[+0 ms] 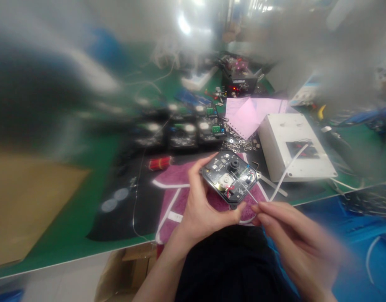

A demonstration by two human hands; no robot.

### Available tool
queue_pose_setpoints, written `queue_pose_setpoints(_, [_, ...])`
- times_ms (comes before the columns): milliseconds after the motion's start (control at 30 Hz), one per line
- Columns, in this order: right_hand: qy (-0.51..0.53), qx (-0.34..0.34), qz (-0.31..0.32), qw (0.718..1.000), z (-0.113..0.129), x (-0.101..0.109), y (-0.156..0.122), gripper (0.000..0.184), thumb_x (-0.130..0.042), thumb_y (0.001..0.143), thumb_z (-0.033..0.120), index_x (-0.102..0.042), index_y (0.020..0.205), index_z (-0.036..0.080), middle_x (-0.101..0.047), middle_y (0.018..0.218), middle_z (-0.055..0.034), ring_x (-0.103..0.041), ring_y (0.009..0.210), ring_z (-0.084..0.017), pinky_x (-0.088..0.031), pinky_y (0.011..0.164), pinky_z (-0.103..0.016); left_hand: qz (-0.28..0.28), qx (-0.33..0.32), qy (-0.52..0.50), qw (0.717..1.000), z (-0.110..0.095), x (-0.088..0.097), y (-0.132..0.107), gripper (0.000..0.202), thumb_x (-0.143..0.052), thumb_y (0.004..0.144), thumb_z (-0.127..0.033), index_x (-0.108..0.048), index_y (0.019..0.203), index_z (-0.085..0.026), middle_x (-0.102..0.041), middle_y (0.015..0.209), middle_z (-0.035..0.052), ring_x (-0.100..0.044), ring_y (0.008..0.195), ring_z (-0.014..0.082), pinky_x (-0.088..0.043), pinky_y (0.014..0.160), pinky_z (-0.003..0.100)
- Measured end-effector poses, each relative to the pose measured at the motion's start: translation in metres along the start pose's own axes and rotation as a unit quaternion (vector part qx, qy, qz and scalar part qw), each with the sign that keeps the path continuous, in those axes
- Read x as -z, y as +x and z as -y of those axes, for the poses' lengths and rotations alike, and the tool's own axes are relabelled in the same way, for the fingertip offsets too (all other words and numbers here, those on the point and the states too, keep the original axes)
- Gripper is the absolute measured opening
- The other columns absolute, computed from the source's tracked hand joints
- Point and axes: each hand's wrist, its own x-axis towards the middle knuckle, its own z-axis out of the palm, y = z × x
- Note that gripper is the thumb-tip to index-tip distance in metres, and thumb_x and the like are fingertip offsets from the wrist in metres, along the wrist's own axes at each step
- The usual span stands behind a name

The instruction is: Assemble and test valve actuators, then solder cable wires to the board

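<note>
My left hand (200,205) is wrapped round the edges of a black square circuit-board module (222,170), tilted above the cloth. A round black lens-like part, a silvery motor-like part and red wires show on its face. Between the pinched fingertips of my right hand (285,224) is a thin metal rod (251,194). The rod reaches over the board to the round black part; whether its tip touches is too small to tell. Under the module lies a purple cloth (172,205) with white edging.
Several similar modules (183,134) stand in rows on the black mat (117,222). Loose metal fasteners (239,144) lie beside pink papers (246,115). A white box (295,155) with a cable stands to the right, and a red bundle (160,163) lies left of the cloth.
</note>
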Motion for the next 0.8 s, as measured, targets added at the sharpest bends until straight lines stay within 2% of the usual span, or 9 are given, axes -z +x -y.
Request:
queue_pose_setpoints(100, [-0.002, 0.001, -0.009, 1.000, -0.002, -0.002, -0.002, 0.031, -0.078, 0.094, 0.013, -0.080, 0.117, 0.032, -0.084, 0.108, 0.0051, -0.080, 0.091, -0.011, -0.065, 0.084, -0.016, -0.002, -0.002, -0.003, 1.000, 0.000, 0.000, 0.000, 0.108, -0.095, 0.072, -0.029, -0.029, 0.158, -0.029, -0.048, 0.160, 0.0145, -0.055, 0.149, 0.0374, -0.051, 0.124, 0.058])
queue_pose_setpoints(300, [-0.041, 0.064, -0.021, 0.997, -0.006, -0.007, -0.007, 0.029, -0.080, 0.091, 0.009, -0.080, 0.114, 0.027, -0.084, 0.105, 0.0011, -0.080, 0.088, -0.014, -0.066, 0.085, -0.022, -0.002, -0.023, -0.008, 1.000, 0.000, 0.000, 0.000, 0.109, -0.094, 0.072, -0.026, -0.029, 0.160, -0.029, -0.044, 0.164, 0.0142, -0.050, 0.152, 0.0367, -0.048, 0.126, 0.058])
queue_pose_setpoints(467, [-0.018, 0.041, -0.088, 0.995, -0.008, -0.013, -0.010, 0.027, -0.087, 0.086, 0.010, -0.078, 0.106, 0.024, -0.083, 0.095, 0.0028, -0.079, 0.078, -0.012, -0.066, 0.075, -0.020, -0.017, -0.019, 0.034, 0.999, -0.001, 0.000, -0.001, 0.119, -0.097, 0.069, -0.030, -0.026, 0.163, -0.028, -0.036, 0.169, 0.0168, -0.048, 0.153, 0.0414, -0.046, 0.127, 0.062])
queue_pose_setpoints(700, [-0.005, 0.077, -0.069, 0.995, -0.006, -0.013, -0.005, 0.027, -0.084, 0.085, 0.003, -0.077, 0.104, 0.021, -0.079, 0.096, -0.0009, -0.075, 0.083, -0.015, -0.063, 0.074, -0.027, -0.009, -0.039, 0.044, 0.998, -0.001, 0.002, -0.001, 0.116, -0.095, 0.070, -0.030, -0.026, 0.163, -0.027, -0.039, 0.166, 0.0169, -0.047, 0.153, 0.0411, -0.042, 0.129, 0.062])
queue_pose_setpoints(800, [-0.031, 0.080, -0.078, 0.993, -0.002, -0.013, -0.002, 0.023, -0.085, 0.086, 0.005, -0.076, 0.100, 0.020, -0.074, 0.094, -0.0014, -0.071, 0.082, -0.012, -0.058, 0.066, -0.024, -0.003, -0.043, 0.044, 0.998, 0.001, 0.003, -0.002, 0.118, -0.096, 0.069, -0.029, -0.025, 0.163, -0.028, -0.038, 0.168, 0.0168, -0.046, 0.154, 0.0412, -0.041, 0.130, 0.063])
